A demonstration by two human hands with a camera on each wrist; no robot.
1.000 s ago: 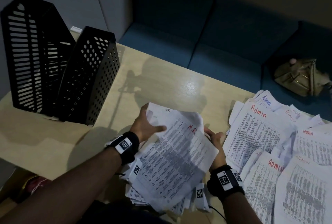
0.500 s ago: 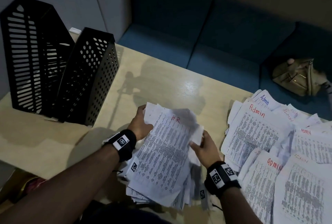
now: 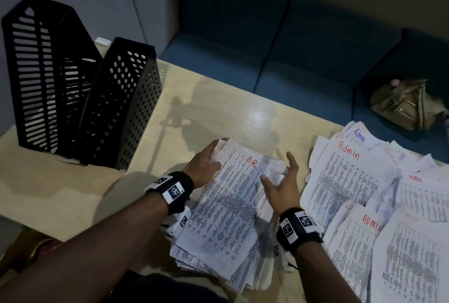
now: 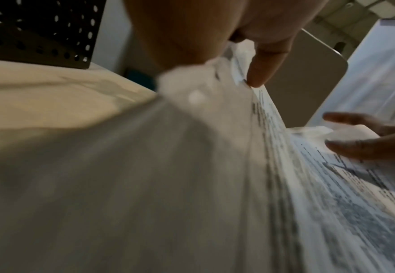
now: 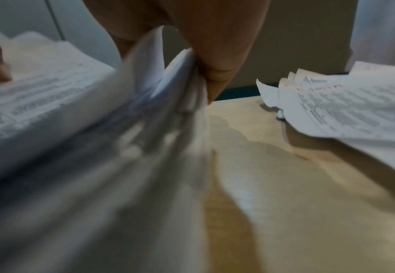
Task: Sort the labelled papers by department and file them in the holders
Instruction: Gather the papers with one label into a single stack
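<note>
A person squares up an HR stack, a loose sheaf of printed sheets marked "H.R" in red, lying on the tabletop at about 6 o'clock in the head view. A second ago both hands were lifting and fanning the top sheets; now the stack lies flatter, and the right hand has let go of the sheets in that view, fingers straight and spread against the stack's right edge as if patting it into line. The right wrist view is blurred, so whether a finger is tucked under a corner is unclear. The left hand grasps the stack's top left corner, thumb pressed on the top sheet. This suggests sorting of this pile is over and the step in hand is tidying it for filing. The Admin pile spreads untidily at 3 o'clock, just beside the stack with a thin strip of bare tabletop between. Two black holders stand side by side at 10 o'clock, well apart from the stack, and the bare tabletop between gives open room for carrying it over. The stack's near end overhangs the tabletop's near edge, so loose sheets could slip off.
</note>
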